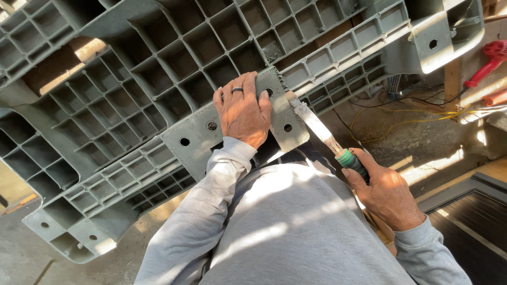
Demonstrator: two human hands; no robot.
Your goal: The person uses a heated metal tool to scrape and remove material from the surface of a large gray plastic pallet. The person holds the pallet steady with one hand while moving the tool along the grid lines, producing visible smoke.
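A person in a grey top leans over a big grey plastic pallet that lies upside down, so its grid of little square boxes shows. The left hand lies flat and spread on a flat corner plate of the pallet, pressing it, with a ring on one finger. The right hand is closed tight around the green handle of a scraper. The flat metal blade points up to the edge of the plate, just beside the left hand. Yellow wires lie on the floor, and a red tool rests near them at the far right
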